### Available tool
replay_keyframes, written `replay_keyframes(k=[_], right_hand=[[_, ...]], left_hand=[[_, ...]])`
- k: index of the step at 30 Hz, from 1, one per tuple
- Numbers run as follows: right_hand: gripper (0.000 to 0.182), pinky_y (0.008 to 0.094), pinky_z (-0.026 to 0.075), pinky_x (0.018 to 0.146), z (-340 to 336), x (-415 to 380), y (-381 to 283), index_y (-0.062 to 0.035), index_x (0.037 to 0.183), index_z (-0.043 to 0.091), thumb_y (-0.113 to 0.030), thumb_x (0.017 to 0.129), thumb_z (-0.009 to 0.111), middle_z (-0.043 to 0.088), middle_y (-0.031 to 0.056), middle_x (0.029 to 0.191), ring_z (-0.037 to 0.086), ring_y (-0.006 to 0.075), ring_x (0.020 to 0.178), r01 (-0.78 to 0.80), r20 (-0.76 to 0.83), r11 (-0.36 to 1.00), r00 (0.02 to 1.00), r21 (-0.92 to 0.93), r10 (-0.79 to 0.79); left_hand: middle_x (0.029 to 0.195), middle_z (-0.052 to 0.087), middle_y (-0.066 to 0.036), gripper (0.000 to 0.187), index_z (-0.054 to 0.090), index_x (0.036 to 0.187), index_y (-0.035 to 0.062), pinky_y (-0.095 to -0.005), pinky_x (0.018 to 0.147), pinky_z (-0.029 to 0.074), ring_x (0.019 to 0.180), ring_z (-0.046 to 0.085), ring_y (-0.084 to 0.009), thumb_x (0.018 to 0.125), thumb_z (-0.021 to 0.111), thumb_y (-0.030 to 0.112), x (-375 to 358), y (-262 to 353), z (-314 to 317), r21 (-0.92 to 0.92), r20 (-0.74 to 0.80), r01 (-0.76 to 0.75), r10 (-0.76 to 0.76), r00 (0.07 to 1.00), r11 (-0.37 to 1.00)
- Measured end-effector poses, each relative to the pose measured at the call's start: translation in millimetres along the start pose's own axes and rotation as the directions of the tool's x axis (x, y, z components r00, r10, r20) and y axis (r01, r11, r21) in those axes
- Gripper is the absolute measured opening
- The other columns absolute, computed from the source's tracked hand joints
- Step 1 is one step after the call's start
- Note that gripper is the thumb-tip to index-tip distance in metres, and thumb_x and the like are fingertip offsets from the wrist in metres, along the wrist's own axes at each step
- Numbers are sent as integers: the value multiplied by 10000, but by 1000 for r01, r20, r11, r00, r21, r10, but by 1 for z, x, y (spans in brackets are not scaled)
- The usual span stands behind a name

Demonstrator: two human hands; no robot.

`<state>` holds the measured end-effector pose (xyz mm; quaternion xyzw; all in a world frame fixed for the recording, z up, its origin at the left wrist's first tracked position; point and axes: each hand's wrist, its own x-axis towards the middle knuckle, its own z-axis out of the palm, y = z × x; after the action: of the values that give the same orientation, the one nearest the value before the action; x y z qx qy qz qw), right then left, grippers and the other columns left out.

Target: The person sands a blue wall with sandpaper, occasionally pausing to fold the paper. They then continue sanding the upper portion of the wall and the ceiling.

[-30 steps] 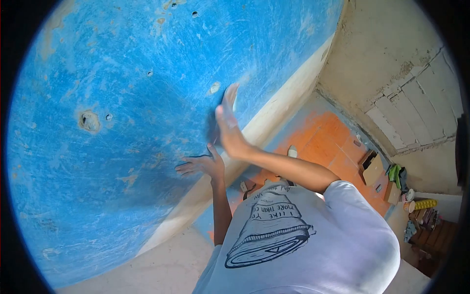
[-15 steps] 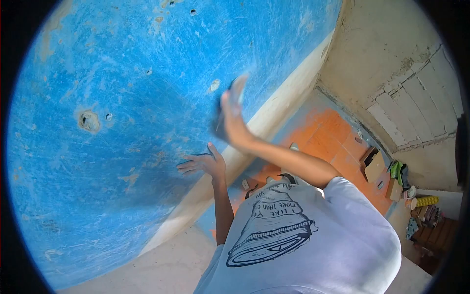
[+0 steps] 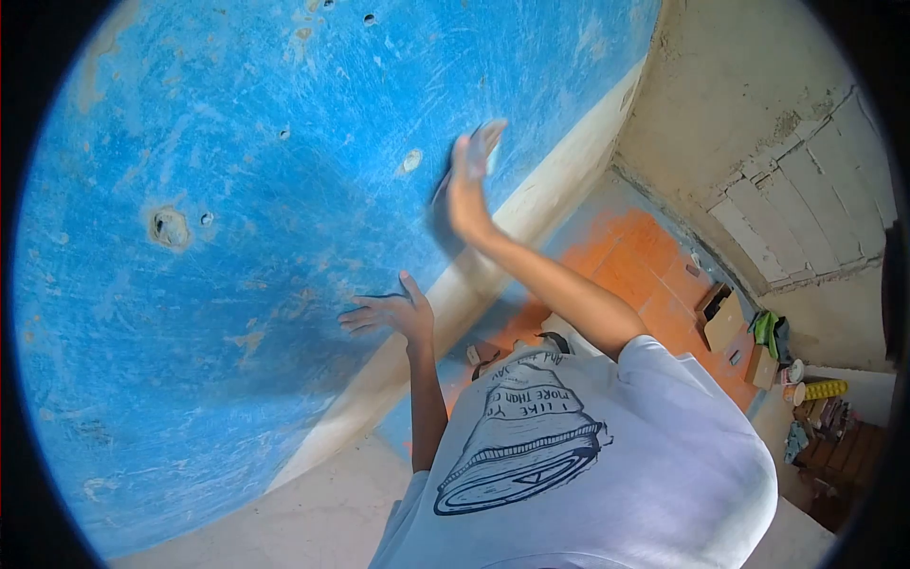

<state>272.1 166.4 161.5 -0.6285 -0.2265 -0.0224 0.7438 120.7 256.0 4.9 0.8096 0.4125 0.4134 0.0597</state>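
My right hand (image 3: 468, 190) is up against a blue painted wall (image 3: 190, 313), slightly blurred. Its fingers and thumb press a thin sheet (image 3: 491, 161) to the surface; a pale part shows between them and a dark edge beside the palm. The sheet's kind is not clear, though it resembles sandpaper. Lower and to the left, my left hand (image 3: 398, 311) lies open on the wall with fingers spread, holding nothing. Scratches, pale worn spots and several holes mark the paint, including a large hole (image 3: 171, 228) and a pale patch (image 3: 409, 161) near my right hand.
Along the wall's foot runs a cream band (image 3: 474, 275). Beyond it is an orange and blue floor (image 3: 626, 256). An open cardboard box (image 3: 722, 318), a green and dark cloth (image 3: 773, 332) and a yellow roll (image 3: 825, 390) lie at the right, near a bare plaster wall (image 3: 739, 85).
My right hand has slid up and slightly right along the wall with the thin sheet. My left hand stays in nearly the same place, still spread on the paint.
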Motion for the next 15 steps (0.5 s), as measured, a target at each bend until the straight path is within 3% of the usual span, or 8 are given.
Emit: replay_keyframes(k=[1,4,7,9,10,12,15], right_hand=[[853,424,-116,1219,2,5,-4,73,1519,-183,-542,1072,202,-282,249,1596,-252,341,1490,-24,-30,1000,999,-8,24],[822,405,-111,1223,-7,-27,-26,73,1527,-161,-521,1079,187,-271,255,1598,-234,331,1499,35,275,999,960,36,-43],[813,408,-107,1225,-21,21,27,78,1528,-149,-511,1081,188,-265,256,1600,-216,338,1504,-367,313,867,912,336,265],[813,406,-87,1230,-1,13,1,58,1542,-132,-523,1079,197,-240,245,1614,-198,338,1511,-54,-90,998,994,21,55],[814,398,-87,1230,7,-5,-5,40,1549,-136,-536,1076,193,-245,223,1620,-207,322,1511,2,24,1000,1000,1,-2],[894,364,8,1237,3,-28,-27,52,1574,41,-643,1037,207,-21,178,1672,-13,263,1546,-57,129,996,990,67,48],[846,367,-3,1238,2,-9,-17,50,1561,-48,-580,1058,209,-135,203,1645,-98,286,1532,-64,59,997,996,44,61]], left_hand=[[1421,-369,-474,1172,-270,1520,12,-813,943,-173,1319,-341,-662,933,535,630,4,1,2,-16,-2,-3,3,1000,1000],[1422,-372,-471,1170,-267,1522,16,-814,943,-171,1317,-340,-664,933,533,635,4,3,4,-21,-27,-6,6,1000,1000],[1424,-373,-467,1175,-265,1522,13,-816,942,-171,1317,-339,-665,931,533,642,3,0,0,3,30,0,0,1000,1000],[1427,-374,-463,1180,-266,1521,13,-815,944,-172,1318,-337,-665,929,535,645,1,0,-2,-3,31,10,-10,999,1000],[1429,-374,-461,1182,-267,1521,13,-815,945,-172,1319,-336,-664,928,536,647,3,1,0,-10,26,12,-12,1000,1000],[1431,-373,-459,1181,-268,1521,15,-816,945,-171,1318,-337,-665,929,537,644,3,2,1,-3,8,1,-1,1000,1000],[1432,-372,-459,1177,-268,1522,18,-816,946,-169,1316,-336,-667,930,535,644,5,0,3,-15,17,-6,6,1000,1000]])
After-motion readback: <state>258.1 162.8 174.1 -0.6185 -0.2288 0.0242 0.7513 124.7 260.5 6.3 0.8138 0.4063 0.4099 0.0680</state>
